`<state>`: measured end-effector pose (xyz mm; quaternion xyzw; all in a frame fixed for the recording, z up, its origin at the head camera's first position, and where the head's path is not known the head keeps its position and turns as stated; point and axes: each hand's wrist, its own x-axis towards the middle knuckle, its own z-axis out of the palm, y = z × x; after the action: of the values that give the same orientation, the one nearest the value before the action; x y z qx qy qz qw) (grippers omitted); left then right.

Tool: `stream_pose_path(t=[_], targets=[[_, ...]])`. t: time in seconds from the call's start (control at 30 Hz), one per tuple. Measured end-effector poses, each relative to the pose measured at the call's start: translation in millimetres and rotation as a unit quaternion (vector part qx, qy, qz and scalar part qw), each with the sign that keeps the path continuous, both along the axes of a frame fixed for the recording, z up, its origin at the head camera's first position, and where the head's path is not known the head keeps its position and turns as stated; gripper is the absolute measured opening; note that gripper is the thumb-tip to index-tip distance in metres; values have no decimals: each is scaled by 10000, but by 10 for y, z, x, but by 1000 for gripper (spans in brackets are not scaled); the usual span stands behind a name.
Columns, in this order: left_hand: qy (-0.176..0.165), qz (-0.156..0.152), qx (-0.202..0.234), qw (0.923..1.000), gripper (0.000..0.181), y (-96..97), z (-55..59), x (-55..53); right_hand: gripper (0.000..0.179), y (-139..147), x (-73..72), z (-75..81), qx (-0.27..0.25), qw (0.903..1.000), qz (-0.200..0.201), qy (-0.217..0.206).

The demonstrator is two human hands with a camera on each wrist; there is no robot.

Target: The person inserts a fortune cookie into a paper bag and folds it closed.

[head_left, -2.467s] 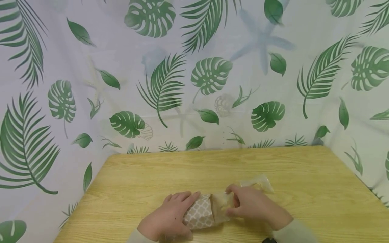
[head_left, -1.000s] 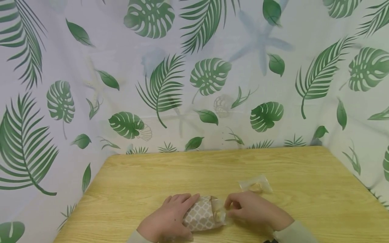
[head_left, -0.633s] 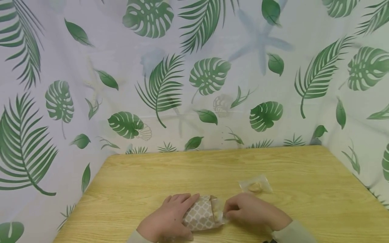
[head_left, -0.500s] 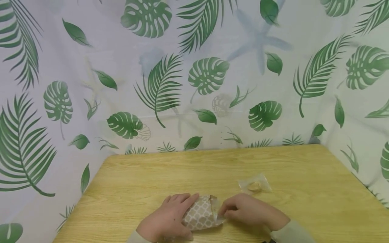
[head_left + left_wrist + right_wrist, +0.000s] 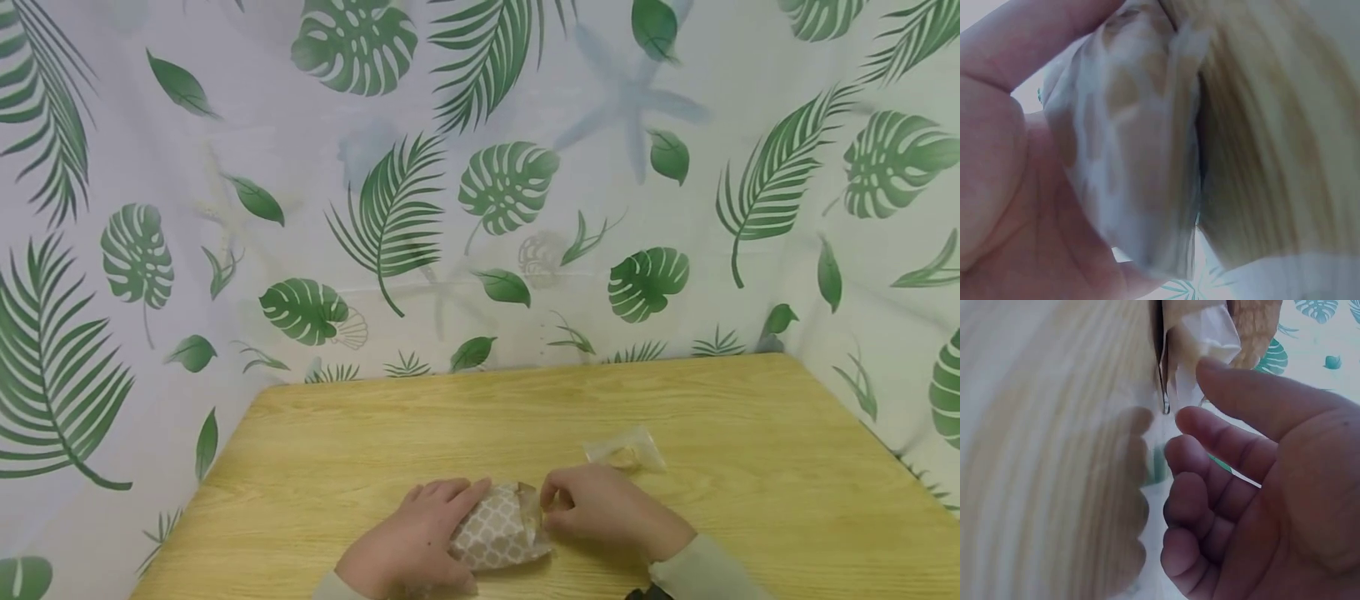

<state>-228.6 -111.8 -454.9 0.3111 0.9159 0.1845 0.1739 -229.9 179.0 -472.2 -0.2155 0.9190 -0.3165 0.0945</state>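
Note:
A tan paper bag (image 5: 491, 533) with a white lattice pattern lies flat on the wooden table, its mouth facing right. My left hand (image 5: 416, 537) holds it from the left, thumb on the near side and fingers over the far side. Inside the mouth sits a clear plastic packet (image 5: 532, 510), only its right end showing. Close by that end is my right hand (image 5: 603, 510). In the right wrist view, its thumb overlaps the packet's crinkled end (image 5: 1210, 340), the index fingertip stands apart from the thumb, and the other fingers are loosely bent.
Another clear packet (image 5: 626, 451) with something pale yellow inside lies beyond my right hand. The table (image 5: 337, 433) runs back to a white cloth backdrop (image 5: 465, 333) with green leaf prints, which also closes off both sides.
The clear packet has gone deeper into the bag's mouth. My right hand moved left with it, then shifted slightly up and off its end. My left hand stays on the bag.

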Motion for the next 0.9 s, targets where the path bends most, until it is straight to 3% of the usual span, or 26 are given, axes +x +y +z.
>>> stream_pose_path(t=[0.27, 0.9], targets=[[-115, 102, 63, 9999, 109, 0, 0, 14, 18, -98, 12, -9, -32, 9997, 33, -234], [-14, 34, 48, 10000, 112, -7, -21, -14, 23, -89, -17, 5, -41, 9996, 285, 51]])
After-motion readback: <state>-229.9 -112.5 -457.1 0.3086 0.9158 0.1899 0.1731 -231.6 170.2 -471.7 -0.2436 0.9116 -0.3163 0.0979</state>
